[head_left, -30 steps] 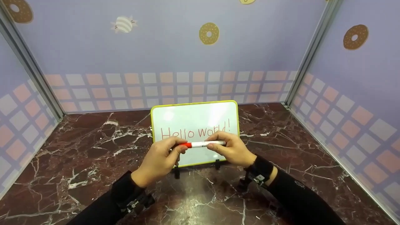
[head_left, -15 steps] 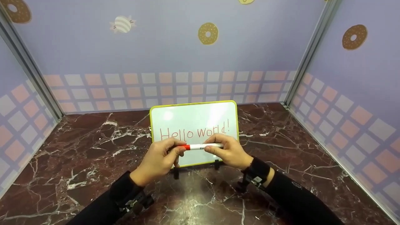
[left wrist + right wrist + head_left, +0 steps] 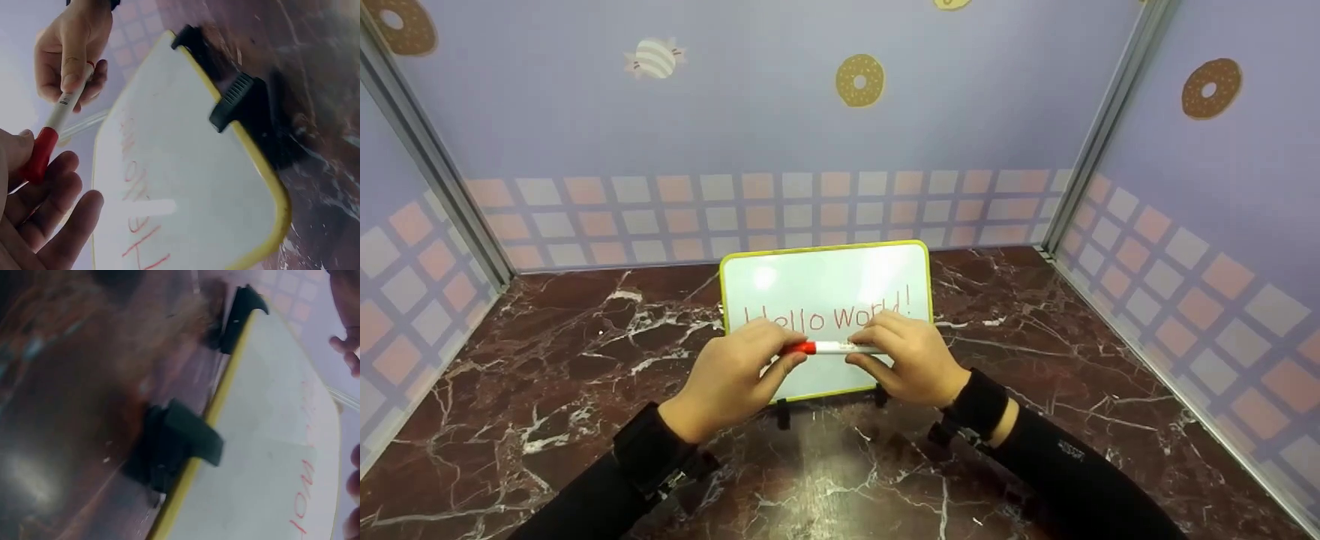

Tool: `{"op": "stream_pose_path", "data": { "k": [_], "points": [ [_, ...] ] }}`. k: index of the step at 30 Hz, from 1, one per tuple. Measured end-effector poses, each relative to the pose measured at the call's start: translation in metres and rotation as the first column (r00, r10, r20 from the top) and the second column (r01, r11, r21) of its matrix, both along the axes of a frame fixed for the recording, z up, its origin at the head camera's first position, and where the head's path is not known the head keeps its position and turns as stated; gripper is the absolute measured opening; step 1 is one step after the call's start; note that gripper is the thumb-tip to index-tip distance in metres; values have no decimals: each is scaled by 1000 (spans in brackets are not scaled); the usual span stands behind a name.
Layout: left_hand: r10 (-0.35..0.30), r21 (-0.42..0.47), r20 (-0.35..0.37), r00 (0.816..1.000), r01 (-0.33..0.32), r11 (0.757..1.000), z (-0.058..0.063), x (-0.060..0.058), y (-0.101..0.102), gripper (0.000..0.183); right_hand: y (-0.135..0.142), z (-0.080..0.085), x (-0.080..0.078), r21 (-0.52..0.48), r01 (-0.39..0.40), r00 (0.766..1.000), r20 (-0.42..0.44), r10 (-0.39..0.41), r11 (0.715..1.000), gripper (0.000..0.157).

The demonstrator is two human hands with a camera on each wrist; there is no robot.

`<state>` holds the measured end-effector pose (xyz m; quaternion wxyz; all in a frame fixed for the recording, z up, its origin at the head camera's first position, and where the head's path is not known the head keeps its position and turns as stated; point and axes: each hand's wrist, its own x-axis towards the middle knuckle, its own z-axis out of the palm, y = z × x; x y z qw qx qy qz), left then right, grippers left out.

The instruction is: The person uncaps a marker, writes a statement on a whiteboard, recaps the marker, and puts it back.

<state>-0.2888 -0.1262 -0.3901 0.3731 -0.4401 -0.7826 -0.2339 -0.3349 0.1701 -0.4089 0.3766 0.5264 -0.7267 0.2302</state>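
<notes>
A white marker with a red cap (image 3: 802, 348) lies level between my hands, in front of the whiteboard. My left hand (image 3: 727, 375) pinches the cap between thumb and fingers. On the white barrel (image 3: 831, 347), my right hand (image 3: 919, 360) has its grip, covering the far end. The left wrist view shows the cap (image 3: 40, 154) against the barrel (image 3: 63, 109), both in one line. Behind them stands the yellow-framed whiteboard (image 3: 810, 281), leaning back, with "Hello world!" in red letters partly covered by my fingers. The marker is out of sight in the right wrist view.
Black clip feet (image 3: 242, 101) hold the whiteboard's lower edge on the dark red marbled table (image 3: 585, 390). Past the board rises a lilac back wall (image 3: 750, 112) with checks and sweets; another panel (image 3: 1207, 225) closes the right side.
The marker dips slightly, then comes back up. My right fingers now cover more of the barrel's end, and my left wrist has shifted a little to the left. The cap still meets the barrel.
</notes>
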Motion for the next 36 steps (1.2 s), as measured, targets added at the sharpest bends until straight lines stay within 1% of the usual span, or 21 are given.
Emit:
{"op": "stream_pose_path", "data": {
  "k": [4, 8, 11, 14, 17, 20, 22, 25, 28, 30, 32, 36],
  "points": [
    [37, -3, -41, 998, -37, 999, -2, -6, -4, 25, 1, -1, -5, -6, 47, 997, -63, -48, 999, 18],
    [62, 53, -52, 997, -59, 997, 0, -13, -11, 30, 7, 1, -11, -52, 84, 992, -93, -88, 995, 18],
    [80, 87, -54, 995, -75, 993, 2, -17, -18, 30, 14, 4, -16, -92, 119, 989, -74, -126, 989, 19],
    [104, 101, -69, 992, -97, 990, 6, -21, -26, 31, 23, 8, -22, -134, 156, 986, -37, -162, 979, 19],
    [128, 118, -97, 987, -117, 986, 11, -26, -35, 30, 33, 12, -29, -169, 195, 979, -19, -201, 966, 18],
    [151, 153, -98, 984, -135, 979, 15, -31, -45, 28, 44, 15, -36, -204, 237, 971, 8, -240, 950, 19],
    [170, 179, -79, 982, -154, 972, 18, -32, -53, 26, 51, 17, -41, -232, 265, 964, 32, -265, 936, 19],
    [207, 214, -25, 978, -197, 957, 22, -33, -64, 26, 62, 20, -48, -276, 305, 952, 64, -299, 912, 17],
    [251, 228, 23, 968, -250, 941, 25, -34, -73, 25, 73, 21, -54, -315, 340, 940, 92, -328, 886, 16],
    [269, 246, 52, 962, -274, 930, 25, -36, -78, 24, 80, 20, -58, -341, 365, 931, 117, -346, 867, 15],
    [274, 270, 83, 958, -286, 919, 24, -38, -83, 23, 87, 18, -62, -363, 389, 921, 150, -359, 847, 16],
    [288, 307, 152, 946, -322, 896, 20, -43, -92, 22, 101, 14, -69, -393, 441, 896, 238, -375, 807, 16]
  ]
}}
